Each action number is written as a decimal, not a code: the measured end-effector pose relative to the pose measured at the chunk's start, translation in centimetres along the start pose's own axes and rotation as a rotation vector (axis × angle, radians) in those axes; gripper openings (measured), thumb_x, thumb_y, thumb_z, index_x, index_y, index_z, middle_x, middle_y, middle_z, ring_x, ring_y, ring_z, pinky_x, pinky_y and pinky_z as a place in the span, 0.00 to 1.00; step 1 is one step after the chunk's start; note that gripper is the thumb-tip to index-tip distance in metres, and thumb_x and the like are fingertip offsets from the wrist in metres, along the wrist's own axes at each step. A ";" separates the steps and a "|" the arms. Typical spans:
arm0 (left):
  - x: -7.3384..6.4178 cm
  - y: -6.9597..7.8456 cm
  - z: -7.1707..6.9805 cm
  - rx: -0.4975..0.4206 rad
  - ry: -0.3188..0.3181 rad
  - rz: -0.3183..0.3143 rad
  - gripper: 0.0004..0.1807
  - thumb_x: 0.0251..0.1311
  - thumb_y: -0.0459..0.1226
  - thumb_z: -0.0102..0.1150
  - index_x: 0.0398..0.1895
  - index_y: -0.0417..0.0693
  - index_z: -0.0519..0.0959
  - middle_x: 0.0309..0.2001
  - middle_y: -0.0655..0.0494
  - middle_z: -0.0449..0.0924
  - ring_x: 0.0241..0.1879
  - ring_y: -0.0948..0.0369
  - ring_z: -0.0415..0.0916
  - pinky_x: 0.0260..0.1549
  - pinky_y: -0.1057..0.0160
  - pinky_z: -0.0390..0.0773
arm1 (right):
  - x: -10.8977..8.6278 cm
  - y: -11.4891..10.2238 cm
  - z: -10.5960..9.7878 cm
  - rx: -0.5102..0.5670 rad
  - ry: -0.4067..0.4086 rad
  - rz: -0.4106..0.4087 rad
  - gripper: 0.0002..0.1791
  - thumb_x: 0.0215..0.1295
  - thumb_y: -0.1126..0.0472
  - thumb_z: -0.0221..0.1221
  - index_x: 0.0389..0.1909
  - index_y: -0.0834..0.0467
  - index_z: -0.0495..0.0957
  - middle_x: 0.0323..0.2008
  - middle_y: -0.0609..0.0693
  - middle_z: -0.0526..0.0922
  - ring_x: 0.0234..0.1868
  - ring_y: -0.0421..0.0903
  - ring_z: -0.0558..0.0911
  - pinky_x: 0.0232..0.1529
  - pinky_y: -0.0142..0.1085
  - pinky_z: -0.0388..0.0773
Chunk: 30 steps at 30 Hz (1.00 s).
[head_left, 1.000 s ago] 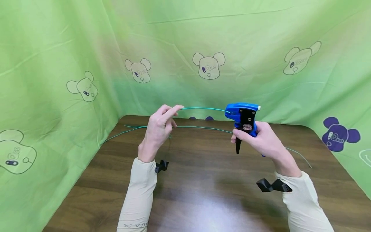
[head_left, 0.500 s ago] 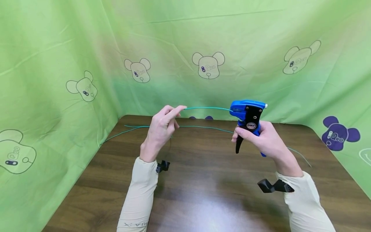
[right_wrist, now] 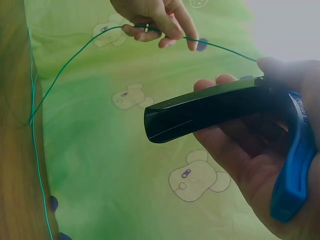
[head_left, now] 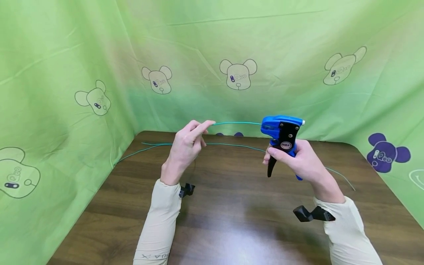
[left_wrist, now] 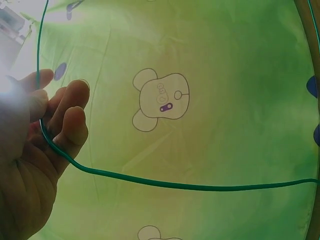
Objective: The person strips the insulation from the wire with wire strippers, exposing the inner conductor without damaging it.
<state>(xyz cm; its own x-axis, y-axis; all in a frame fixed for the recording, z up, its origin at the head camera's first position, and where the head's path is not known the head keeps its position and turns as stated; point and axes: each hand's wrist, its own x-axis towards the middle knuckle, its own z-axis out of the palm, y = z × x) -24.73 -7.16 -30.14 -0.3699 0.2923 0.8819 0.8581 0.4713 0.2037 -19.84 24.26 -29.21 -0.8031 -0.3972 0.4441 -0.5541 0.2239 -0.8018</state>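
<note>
My left hand (head_left: 185, 145) pinches a thin green wire (head_left: 236, 123) between thumb and forefinger, above the back of the table. From the fingertips the wire arches slightly rightward and meets the nose of a blue and black wire stripper (head_left: 283, 133). My right hand (head_left: 304, 162) grips the stripper upright by its handles. In the right wrist view the black handle (right_wrist: 200, 112) stands apart from the blue handle (right_wrist: 292, 170). The left wrist view shows the wire's other part (left_wrist: 200, 188) crossing the palm and trailing away. The wire's tip is hidden at the stripper's head.
More green wire (head_left: 232, 145) lies along the back of the brown wooden table (head_left: 212, 206), reaching the left edge. A wire end (head_left: 344, 179) shows right of my right wrist. A green curtain (head_left: 198, 44) with bear prints encloses the back and sides.
Both hands have shifted a little to the right, with the wire and stripper. Over the last half second the stripper has dipped slightly. Both grips stay the same.
</note>
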 end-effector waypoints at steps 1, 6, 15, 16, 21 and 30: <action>0.0 0.0 0.0 0.002 -0.002 0.000 0.28 0.57 0.15 0.42 0.51 0.45 0.82 0.30 0.49 0.76 0.18 0.64 0.77 0.24 0.73 0.76 | 0.0 0.0 0.0 0.007 -0.003 -0.005 0.05 0.68 0.72 0.54 0.34 0.64 0.78 0.26 0.53 0.86 0.32 0.45 0.87 0.42 0.29 0.79; -0.1 0.2 0.2 0.001 -0.010 0.002 0.26 0.60 0.16 0.43 0.51 0.45 0.82 0.30 0.49 0.76 0.18 0.64 0.77 0.24 0.74 0.76 | -0.1 0.2 -0.1 0.064 -0.017 -0.023 0.05 0.69 0.73 0.53 0.35 0.66 0.77 0.27 0.55 0.86 0.32 0.46 0.87 0.42 0.30 0.80; -0.1 0.4 0.3 -0.012 -0.017 0.009 0.26 0.61 0.17 0.44 0.53 0.46 0.82 0.30 0.50 0.76 0.19 0.64 0.77 0.24 0.78 0.75 | 0.1 0.4 0.1 0.113 -0.036 -0.043 0.05 0.68 0.74 0.52 0.35 0.67 0.77 0.27 0.54 0.86 0.32 0.47 0.87 0.42 0.32 0.81; 0.0 0.4 0.3 -0.013 -0.018 0.010 0.25 0.61 0.17 0.44 0.52 0.46 0.82 0.30 0.50 0.76 0.19 0.65 0.77 0.24 0.78 0.74 | 0.1 0.4 0.1 0.107 -0.038 -0.044 0.05 0.68 0.74 0.52 0.35 0.67 0.77 0.27 0.54 0.86 0.32 0.46 0.87 0.42 0.31 0.81; 0.0 0.5 0.4 -0.012 -0.024 0.012 0.25 0.62 0.17 0.44 0.53 0.47 0.82 0.30 0.50 0.76 0.19 0.64 0.77 0.24 0.78 0.74 | 0.1 0.3 0.2 0.102 -0.048 -0.047 0.05 0.68 0.74 0.52 0.35 0.66 0.77 0.27 0.54 0.86 0.32 0.46 0.87 0.42 0.31 0.81; 0.1 0.6 0.4 -0.022 -0.027 0.020 0.24 0.62 0.17 0.45 0.52 0.45 0.82 0.30 0.49 0.76 0.19 0.64 0.77 0.24 0.78 0.75 | 0.3 0.1 0.1 0.113 -0.064 -0.040 0.07 0.70 0.73 0.51 0.36 0.67 0.78 0.29 0.53 0.86 0.33 0.47 0.87 0.43 0.32 0.81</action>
<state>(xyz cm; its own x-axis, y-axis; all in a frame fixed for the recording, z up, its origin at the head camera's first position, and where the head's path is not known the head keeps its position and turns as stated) -24.38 -6.49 -30.09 -0.3614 0.3239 0.8744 0.8729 0.4471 0.1951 -20.08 24.12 -29.20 -0.7635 -0.4605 0.4528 -0.5539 0.1063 -0.8258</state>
